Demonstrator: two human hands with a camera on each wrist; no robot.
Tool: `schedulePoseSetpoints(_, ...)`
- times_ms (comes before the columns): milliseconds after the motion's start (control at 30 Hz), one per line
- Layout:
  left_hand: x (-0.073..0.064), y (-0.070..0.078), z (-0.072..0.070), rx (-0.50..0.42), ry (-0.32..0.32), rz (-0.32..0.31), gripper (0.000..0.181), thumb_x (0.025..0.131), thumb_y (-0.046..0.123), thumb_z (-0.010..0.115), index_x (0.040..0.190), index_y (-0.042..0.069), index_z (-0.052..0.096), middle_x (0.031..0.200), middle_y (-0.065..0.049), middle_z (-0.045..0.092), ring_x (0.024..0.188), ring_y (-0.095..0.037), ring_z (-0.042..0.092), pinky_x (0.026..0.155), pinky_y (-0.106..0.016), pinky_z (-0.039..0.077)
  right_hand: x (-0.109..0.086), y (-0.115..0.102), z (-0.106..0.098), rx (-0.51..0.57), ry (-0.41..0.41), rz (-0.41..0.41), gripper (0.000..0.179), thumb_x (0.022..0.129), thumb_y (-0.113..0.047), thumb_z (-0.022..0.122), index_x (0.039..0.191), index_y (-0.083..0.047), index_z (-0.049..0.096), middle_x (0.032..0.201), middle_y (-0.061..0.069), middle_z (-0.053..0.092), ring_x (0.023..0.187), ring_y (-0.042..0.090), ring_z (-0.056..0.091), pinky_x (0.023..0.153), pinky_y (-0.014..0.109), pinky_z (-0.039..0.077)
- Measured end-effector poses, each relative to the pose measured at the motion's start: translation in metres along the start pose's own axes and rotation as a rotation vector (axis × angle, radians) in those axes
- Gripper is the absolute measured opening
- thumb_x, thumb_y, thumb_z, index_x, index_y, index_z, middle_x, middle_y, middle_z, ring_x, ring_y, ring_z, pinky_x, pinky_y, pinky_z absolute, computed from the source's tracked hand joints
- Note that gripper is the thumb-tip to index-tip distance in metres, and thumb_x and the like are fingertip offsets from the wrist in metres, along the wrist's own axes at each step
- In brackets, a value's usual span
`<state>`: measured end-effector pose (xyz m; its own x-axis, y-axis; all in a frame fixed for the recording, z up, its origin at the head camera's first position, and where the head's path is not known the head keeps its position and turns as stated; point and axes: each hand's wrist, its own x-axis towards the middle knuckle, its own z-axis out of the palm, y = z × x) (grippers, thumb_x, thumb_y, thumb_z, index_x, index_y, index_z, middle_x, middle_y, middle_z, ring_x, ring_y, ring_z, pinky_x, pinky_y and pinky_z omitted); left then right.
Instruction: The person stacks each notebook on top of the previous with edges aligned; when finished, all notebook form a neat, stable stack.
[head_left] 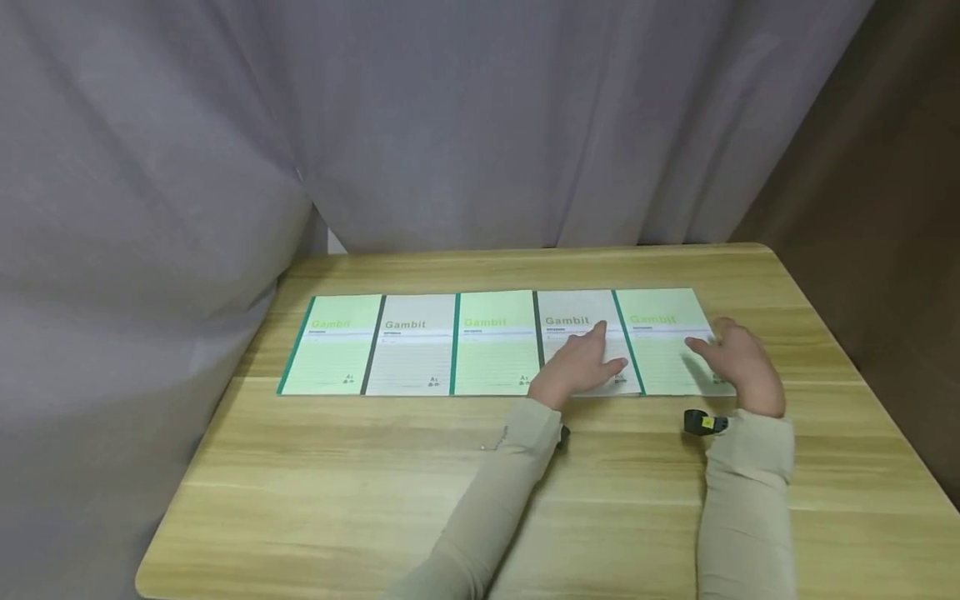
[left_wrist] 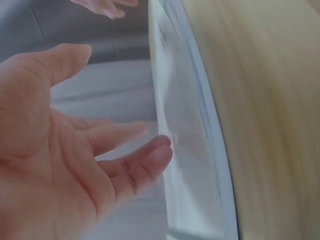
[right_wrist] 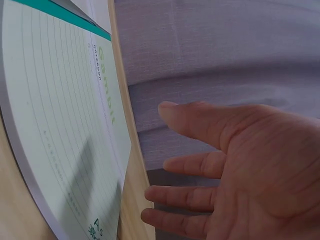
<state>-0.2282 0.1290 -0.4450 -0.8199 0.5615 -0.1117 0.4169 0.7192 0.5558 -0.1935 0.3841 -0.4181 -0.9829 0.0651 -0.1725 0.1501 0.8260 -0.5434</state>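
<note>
Head view showed five thin rectangular notebooks in a side-by-side row across the middle of the frame: a pale green notebook with a teal spine strip point(head_left: 330, 358) at the left end, a whitish notebook with a dark grey spine strip point(head_left: 411, 362), a middle green notebook point(head_left: 491, 358), a second whitish notebook point(head_left: 573, 304) and, right of centre, a right-end green notebook point(head_left: 656, 362). All lay flat, covers up and marked "Gambit", on a yellowish wood-grain table point(head_left: 337, 500) before a grey-violet fabric curtain point(head_left: 450, 125). The left hand point(head_left: 577, 367), right of centre, was over the second whitish notebook, its fingers extended and thumb spread, grasping nothing. The right hand point(head_left: 742, 367) was at the outer edge of the right-end green notebook, thumb and fingers parted, likewise without a grip. Both forearms wore beige sleeves point(head_left: 750, 508), and a small black device point(head_left: 703, 422) sat beside the right cuff. Left wrist view added the left palm, which the head camera missed, and a notebook's edge down mid-frame; whether the fingertips touched it could not be told. Right wrist view alone gave the small word "NOTEBOOK" and crisp ruled lines on the right-end cover, at the left of its frame, with finger shadows across the lower part; the right palm and nearly straight fingers filled the lower right.
</note>
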Motion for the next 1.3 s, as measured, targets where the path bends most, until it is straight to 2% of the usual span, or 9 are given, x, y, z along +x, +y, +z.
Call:
schedulePoseSetpoints(67,0.003,0.004,0.001,0.001,-0.016,0.027,0.078,0.103,0.046,0.053,0.159,0.001,0.022,0.137,-0.013,0.062,0.113,-0.017,0.065,0.101,-0.025,0.047,0.001,0.0,0.0,0.005,-0.02,0.002,0.083,0.106,-0.041,0.045,0.145,0.026,0.017,0.145,0.049,0.024,0.133,0.065,0.024,0.106,0.071,0.027)
schedulePoseSetpoints(167,0.007,0.007,0.004,-0.005,-0.032,0.033,0.077,0.103,0.046,0.054,0.158,0.0,0.025,0.122,-0.013,0.069,0.094,-0.013,0.066,0.092,-0.022,0.05,0.005,-0.002,0.002,0.01,-0.041,0.01,0.082,0.106,-0.043,0.043,0.146,0.025,0.019,0.144,0.048,0.028,0.132,0.063,0.029,0.105,0.07,0.03)
schedulePoseSetpoints(400,0.006,0.009,0.009,-0.072,-0.049,0.004,0.075,0.103,0.042,0.055,0.157,-0.001,0.027,0.118,-0.016,0.07,0.084,-0.011,0.063,0.09,-0.022,0.051,0.009,-0.004,0.006,0.029,-0.086,0.036,0.083,0.106,-0.047,0.037,0.147,0.022,0.018,0.142,0.048,0.031,0.129,0.062,0.034,0.102,0.07,0.034)
schedulePoseSetpoints(567,0.005,0.019,0.021,-0.124,-0.068,0.021,0.074,0.103,0.04,0.055,0.157,-0.002,0.025,0.1,-0.012,0.073,0.064,-0.011,0.055,0.068,-0.022,0.051,0.009,0.002,0.007,0.025,-0.082,0.032,0.081,0.107,-0.045,0.037,0.147,0.023,0.019,0.142,0.048,0.031,0.129,0.062,0.034,0.102,0.07,0.035)
schedulePoseSetpoints(633,0.004,0.024,0.025,-0.128,-0.072,0.028,0.074,0.103,0.04,0.055,0.157,-0.001,0.027,0.107,-0.01,0.072,0.071,-0.011,0.06,0.07,-0.021,0.051,0.011,0.004,0.009,0.029,-0.074,0.025,0.08,0.107,-0.044,0.038,0.146,0.023,0.02,0.142,0.048,0.031,0.129,0.062,0.034,0.102,0.07,0.034)
schedulePoseSetpoints(700,0.003,0.028,0.029,-0.111,-0.06,0.042,0.072,0.102,0.04,0.057,0.156,0.0,0.031,0.124,-0.009,0.068,0.097,-0.01,0.065,0.086,-0.018,0.049,0.013,0.005,0.011,0.033,-0.069,0.02,0.08,0.107,-0.044,0.039,0.146,0.023,0.021,0.143,0.048,0.029,0.131,0.062,0.031,0.104,0.07,0.032)
schedulePoseSetpoints(833,-0.001,0.033,0.032,-0.116,-0.06,0.04,0.07,0.101,0.04,0.057,0.156,0.003,0.034,0.148,-0.006,0.052,0.135,-0.015,0.048,0.106,-0.023,0.041,0.014,0.006,0.013,0.035,-0.061,0.02,0.078,0.107,-0.04,0.041,0.145,0.026,0.02,0.145,0.049,0.024,0.134,0.064,0.024,0.107,0.07,0.027)
schedulePoseSetpoints(1100,-0.001,0.038,0.034,-0.118,-0.071,0.062,0.067,0.102,0.04,0.055,0.156,0.005,0.035,0.153,-0.002,0.046,0.139,-0.022,0.044,0.108,-0.027,0.04,0.004,0.006,0.005,0.008,-0.07,0.074,0.077,0.104,-0.033,0.047,0.143,0.027,0.019,0.142,0.05,0.025,0.13,0.065,0.027,0.105,0.07,0.03)
schedulePoseSetpoints(1300,-0.001,0.043,0.04,-0.132,-0.085,0.06,0.067,0.101,0.041,0.056,0.156,0.008,0.037,0.153,0.002,0.047,0.139,-0.022,0.043,0.106,-0.029,0.043,-0.003,0.01,-0.001,-0.02,-0.064,0.118,0.068,0.098,-0.021,0.053,0.139,0.027,0.029,0.139,0.05,0.03,0.124,0.065,0.035,0.099,0.069,0.037)
